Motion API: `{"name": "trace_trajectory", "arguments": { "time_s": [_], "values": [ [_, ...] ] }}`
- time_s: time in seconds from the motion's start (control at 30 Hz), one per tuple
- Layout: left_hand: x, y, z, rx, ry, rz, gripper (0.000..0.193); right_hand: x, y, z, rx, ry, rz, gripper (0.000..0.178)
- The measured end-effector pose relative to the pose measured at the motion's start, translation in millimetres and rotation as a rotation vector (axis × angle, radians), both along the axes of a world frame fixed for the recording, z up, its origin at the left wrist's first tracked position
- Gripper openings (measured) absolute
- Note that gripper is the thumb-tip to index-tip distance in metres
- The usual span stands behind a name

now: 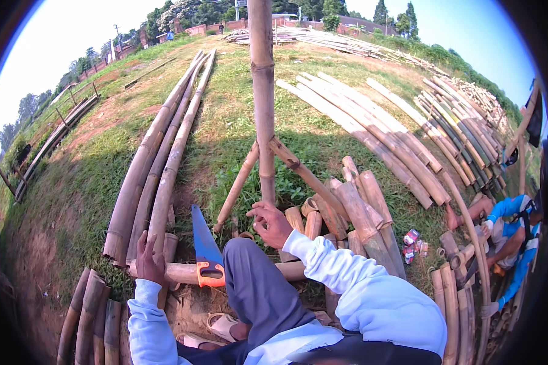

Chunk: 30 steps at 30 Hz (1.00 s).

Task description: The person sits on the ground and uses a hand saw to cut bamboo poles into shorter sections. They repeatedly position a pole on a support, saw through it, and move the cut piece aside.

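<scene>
My left hand (150, 261) is raised, fingers apart, holding nothing that I can see. It is by the left end of a thick crosswise bamboo piece (179, 273), in front of the near ends of the long bamboo poles (164, 198). A handsaw (206, 240) with a blue blade and orange handle leans against the crosswise piece, handle down, beside my bent knee. My right hand (270, 225) hovers over that knee, fingers spread and slightly curled. Just beyond it stands an upright bamboo pole (263, 103) with two slanting bamboo braces; my hand hides its foot.
Short cut bamboo pieces (362, 213) are heaped at the right of my hand. More cut lengths (90, 316) lie at lower left. Long poles (371, 131) cover the grass at right. A person in blue sleeves (514, 243) sits at far right, gloved hands near a curved pole.
</scene>
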State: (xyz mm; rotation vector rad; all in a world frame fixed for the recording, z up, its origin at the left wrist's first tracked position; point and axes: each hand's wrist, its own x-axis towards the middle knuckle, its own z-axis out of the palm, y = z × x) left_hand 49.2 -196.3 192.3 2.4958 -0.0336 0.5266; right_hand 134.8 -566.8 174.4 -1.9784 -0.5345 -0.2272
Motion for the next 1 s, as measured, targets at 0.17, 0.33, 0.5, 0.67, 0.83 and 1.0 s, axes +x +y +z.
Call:
{"name": "trace_trajectory", "arguments": {
  "time_s": [0.17,0.33,0.5,0.67,0.83,1.0],
  "values": [
    [-11,-31,33,0.018,-0.308,0.005,0.064,2,131,33,0.401,0.01,0.258,0.032],
    [-54,-73,8,-0.077,-0.188,-0.175,0.091,-45,223,2,0.841,0.769,0.526,0.051],
    [-69,-61,-34,-0.039,0.101,-0.225,0.105,-69,223,-32,1.059,1.471,0.59,0.088],
    [-80,19,-31,0.221,0.543,0.022,0.082,-26,219,-13,0.8,1.108,0.469,0.095],
    [-91,126,-2,0.295,0.649,0.394,0.062,10,248,-14,0.731,1.047,0.308,0.066],
    [-93,176,-29,0.167,0.79,0.358,0.072,-8,292,-55,0.446,1.092,0.324,0.068]
  ]
}}
